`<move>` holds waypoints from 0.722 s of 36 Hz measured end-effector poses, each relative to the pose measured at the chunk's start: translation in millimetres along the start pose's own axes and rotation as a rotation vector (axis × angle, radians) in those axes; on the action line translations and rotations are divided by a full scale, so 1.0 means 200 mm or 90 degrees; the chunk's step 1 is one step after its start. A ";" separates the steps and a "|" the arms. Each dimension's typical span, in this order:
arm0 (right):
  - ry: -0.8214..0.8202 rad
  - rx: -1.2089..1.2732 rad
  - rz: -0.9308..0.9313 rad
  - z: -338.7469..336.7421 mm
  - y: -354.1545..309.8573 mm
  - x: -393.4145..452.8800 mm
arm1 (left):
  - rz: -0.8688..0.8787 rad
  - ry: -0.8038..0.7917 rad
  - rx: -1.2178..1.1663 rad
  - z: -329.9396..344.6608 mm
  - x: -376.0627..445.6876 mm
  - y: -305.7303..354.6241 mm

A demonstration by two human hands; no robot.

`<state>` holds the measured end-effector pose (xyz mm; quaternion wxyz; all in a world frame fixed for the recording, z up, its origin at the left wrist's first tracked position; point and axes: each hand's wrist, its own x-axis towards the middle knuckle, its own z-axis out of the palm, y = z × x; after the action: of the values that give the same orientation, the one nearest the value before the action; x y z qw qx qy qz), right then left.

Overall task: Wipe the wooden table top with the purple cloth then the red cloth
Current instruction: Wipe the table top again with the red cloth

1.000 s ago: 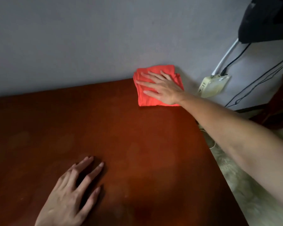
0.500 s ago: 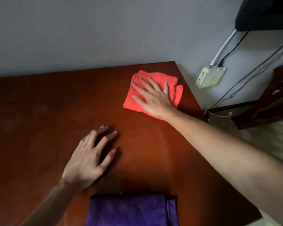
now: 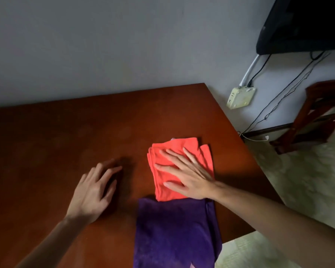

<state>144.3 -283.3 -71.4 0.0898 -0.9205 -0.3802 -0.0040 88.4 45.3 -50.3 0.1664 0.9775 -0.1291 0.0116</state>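
The folded red cloth lies on the brown wooden table top, right of centre. My right hand presses flat on the red cloth with fingers spread. The folded purple cloth lies at the table's near edge, its far edge touching the red cloth. My left hand rests palm down on the bare wood to the left of both cloths, fingers apart, holding nothing.
A grey wall runs along the table's far edge. A white socket box with cables hangs on the wall at right, under a dark screen. A wooden chair stands on the pale floor at far right.
My right hand has dragged the red cloth from the far right corner toward me, up to the purple cloth. The view has tilted down, bringing the purple cloth into sight.
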 end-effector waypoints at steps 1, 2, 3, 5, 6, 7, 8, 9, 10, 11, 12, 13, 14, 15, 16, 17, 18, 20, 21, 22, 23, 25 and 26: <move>-0.008 -0.012 -0.019 -0.01 0.03 0.02 | -0.007 -0.006 0.009 -0.02 0.01 -0.03; -0.019 -0.023 -0.036 -0.02 0.05 0.05 | -0.016 -0.016 0.018 -0.02 0.02 -0.07; -0.031 -0.034 -0.048 -0.03 0.09 0.08 | -0.022 -0.029 0.028 -0.03 0.03 -0.10; -0.046 -0.060 -0.047 -0.05 0.15 0.17 | -0.014 -0.053 0.051 -0.02 0.04 -0.15; -0.049 -0.067 -0.033 -0.05 0.19 0.22 | -0.005 -0.057 0.063 -0.01 0.05 -0.17; -0.049 -0.063 -0.013 -0.05 0.23 0.28 | 0.003 -0.057 0.072 0.00 0.05 -0.19; -0.050 -0.052 0.008 -0.05 0.28 0.34 | 0.005 -0.057 0.073 0.02 0.06 -0.20; -0.050 -0.045 0.025 -0.05 0.33 0.42 | 0.000 -0.057 0.067 0.03 0.06 -0.20; -0.050 -0.046 0.036 -0.05 0.38 0.49 | -0.007 -0.055 0.056 0.03 0.06 -0.20; -0.052 -0.051 0.042 -0.06 0.44 0.57 | -0.010 -0.052 0.046 0.04 0.06 -0.20; -0.058 -0.054 0.041 -0.07 0.49 0.65 | -0.008 -0.053 0.040 0.04 0.07 -0.20; -0.066 -0.053 0.038 -0.09 0.54 0.72 | -0.002 -0.055 0.037 0.04 0.07 -0.20; -0.072 -0.053 0.037 -0.10 0.59 0.79 | 0.002 -0.057 0.034 0.04 0.07 -0.21; -0.074 -0.052 0.039 -0.10 0.64 0.86 | 0.001 -0.060 0.028 0.04 0.07 -0.21; -0.074 -0.051 0.040 -0.10 0.68 0.93 | -0.002 -0.061 0.022 0.04 0.07 -0.22; -0.073 -0.050 0.042 -0.10 0.73 0.99 | 0.000 -0.061 0.020 0.04 0.08 -0.22; -0.071 -0.049 0.045 -0.10 0.77 1.06 | 0.004 -0.060 0.020 0.04 0.08 -0.22; -0.066 -0.044 0.055 -0.10 0.84 1.19 | 0.017 -0.053 0.023 0.05 0.09 -0.24; -0.063 -0.038 0.061 -0.10 0.87 1.24 | 0.023 -0.051 0.027 0.05 0.09 -0.24; -0.058 -0.033 0.069 -0.10 0.89 1.29 | 0.028 -0.051 0.033 0.06 0.09 -0.25; -0.052 -0.030 0.080 -0.10 0.90 1.33 | 0.032 -0.051 0.040 0.07 0.09 -0.26; -0.037 -0.034 0.093 -0.10 0.92 1.38 | 0.037 -0.050 0.049 0.07 0.09 -0.27; -0.029 -0.035 0.099 -0.10 0.92 1.39 | 0.039 -0.047 0.050 0.08 0.09 -0.28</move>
<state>471.4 -219.8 -59.8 0.0558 -0.9492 -0.3095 0.0132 120.3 86.0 -81.1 0.1228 0.9786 -0.1644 -0.0140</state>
